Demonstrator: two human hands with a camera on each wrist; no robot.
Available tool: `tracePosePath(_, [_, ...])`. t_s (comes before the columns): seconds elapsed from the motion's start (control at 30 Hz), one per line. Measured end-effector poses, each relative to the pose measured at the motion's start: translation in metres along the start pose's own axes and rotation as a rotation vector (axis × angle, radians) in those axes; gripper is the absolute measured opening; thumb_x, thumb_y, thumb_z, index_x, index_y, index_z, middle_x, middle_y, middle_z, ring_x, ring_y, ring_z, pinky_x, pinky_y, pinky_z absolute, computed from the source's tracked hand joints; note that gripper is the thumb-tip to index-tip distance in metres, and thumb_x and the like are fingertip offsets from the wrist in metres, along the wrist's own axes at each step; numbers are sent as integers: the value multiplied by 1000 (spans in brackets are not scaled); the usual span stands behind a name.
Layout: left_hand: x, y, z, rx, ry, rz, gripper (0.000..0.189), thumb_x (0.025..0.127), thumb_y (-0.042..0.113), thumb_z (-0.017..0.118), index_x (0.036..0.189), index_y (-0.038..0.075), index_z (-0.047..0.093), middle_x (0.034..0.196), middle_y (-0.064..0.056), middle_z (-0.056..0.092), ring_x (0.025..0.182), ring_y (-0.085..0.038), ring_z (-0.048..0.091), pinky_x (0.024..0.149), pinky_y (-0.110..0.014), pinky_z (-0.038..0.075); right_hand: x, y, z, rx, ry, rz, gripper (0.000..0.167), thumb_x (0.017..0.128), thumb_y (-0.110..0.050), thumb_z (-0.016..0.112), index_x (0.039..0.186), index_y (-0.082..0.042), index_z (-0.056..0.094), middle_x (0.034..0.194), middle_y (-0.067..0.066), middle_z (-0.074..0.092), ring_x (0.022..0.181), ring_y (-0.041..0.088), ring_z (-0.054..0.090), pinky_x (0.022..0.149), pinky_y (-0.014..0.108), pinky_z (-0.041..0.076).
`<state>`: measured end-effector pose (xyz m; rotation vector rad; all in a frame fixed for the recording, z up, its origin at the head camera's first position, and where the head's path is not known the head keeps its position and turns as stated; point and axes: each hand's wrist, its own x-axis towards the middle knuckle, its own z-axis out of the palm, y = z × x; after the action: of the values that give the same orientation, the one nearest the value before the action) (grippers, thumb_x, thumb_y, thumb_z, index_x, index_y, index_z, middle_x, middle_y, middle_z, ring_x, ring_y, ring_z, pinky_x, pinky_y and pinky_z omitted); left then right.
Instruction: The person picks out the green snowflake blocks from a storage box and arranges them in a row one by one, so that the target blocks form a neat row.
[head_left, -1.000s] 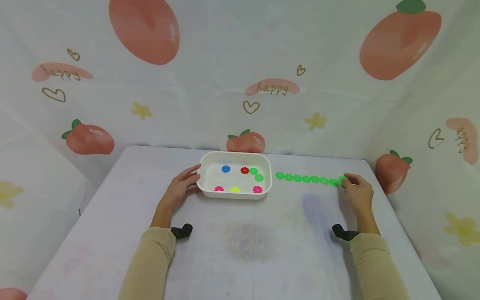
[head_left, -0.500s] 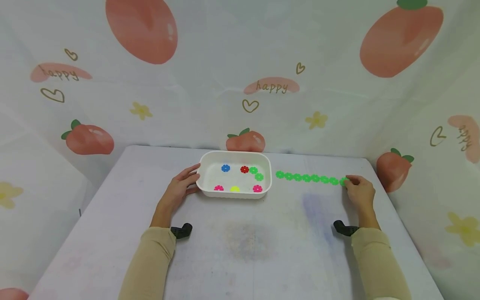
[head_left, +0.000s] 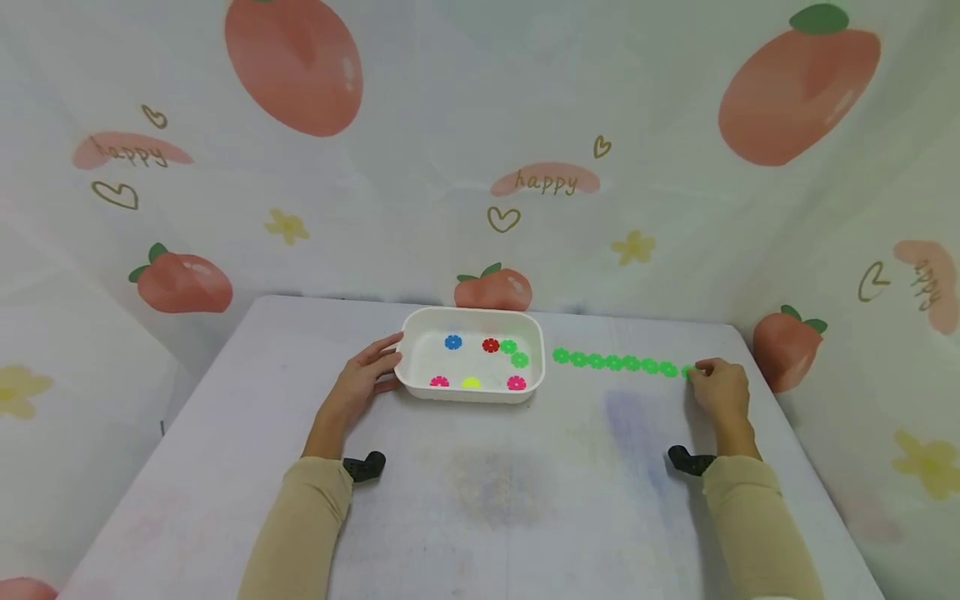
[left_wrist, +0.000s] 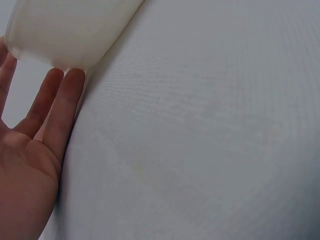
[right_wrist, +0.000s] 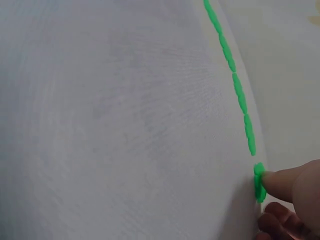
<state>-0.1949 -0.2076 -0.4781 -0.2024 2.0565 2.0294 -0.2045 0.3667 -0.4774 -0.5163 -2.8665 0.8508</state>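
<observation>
My left hand (head_left: 356,390) touches the left end of a white plastic tray (head_left: 465,395). In the left wrist view, its extended fingers (left_wrist: 65,100) rest against the tray wall. At the right of the table my right hand (head_left: 724,395) pinches a green snowflake disc (head_left: 688,372), partly covered by the fingers. A line of green snowflake discs (head_left: 615,362) runs from beside the tray towards that hand. The right wrist view has the thumb (right_wrist: 282,185) on the held disc, a small gap from the end of the line.
Inside the tray lie a blue disc (head_left: 453,342), a red disc (head_left: 491,345), two green discs (head_left: 520,360), a yellow disc (head_left: 471,382) and two pink discs (head_left: 516,382). A fruit-printed curtain (head_left: 420,167) stands behind the white table (head_left: 495,483).
My right hand has shifted slightly right and towards me with the green disc, which overlapped the line's end and now lies just apart from it. The left hand stays at the tray.
</observation>
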Motion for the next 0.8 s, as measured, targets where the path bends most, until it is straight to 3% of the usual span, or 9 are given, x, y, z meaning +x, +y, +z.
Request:
tracePosePath(0.17, [0, -1, 0, 24, 0, -6, 52, 104, 30, 60, 154, 27, 46, 155, -10, 49, 118, -10, 62, 94, -24, 59, -1, 2, -1, -77, -15, -53, 37, 99, -19, 55, 120, 9, 66, 116, 33, 63, 109, 49, 57, 88, 57, 47])
tracePosePath(0.4, [5, -2, 1, 3, -13, -4, 51, 104, 30, 61, 153, 28, 48, 154, -10, 49, 117, -9, 62, 92, -23, 58, 3, 3, -6, -86, -33, -9, 37, 101, -20, 54, 122, 9, 64, 117, 32, 61, 109, 47, 54, 89, 57, 46])
tracePosePath(0.6, [4, -1, 1, 2, -12, -3, 52, 103, 31, 62, 153, 28, 48, 155, -10, 49, 118, -10, 62, 92, -22, 59, 4, 4, -7, -81, -50, -32, 40, 103, -22, 52, 124, 10, 62, 116, 32, 60, 105, 45, 55, 85, 55, 46])
tracePosePath(0.8, [2, 0, 0, -1, -4, -6, 52, 103, 31, 63, 152, 28, 48, 154, -9, 50, 116, -8, 62, 91, -22, 59, 2, -10, -16, -119, -117, -45, 56, 107, -36, 44, 139, 10, 50, 135, 43, 43, 122, 61, 41, 99, 68, 40])
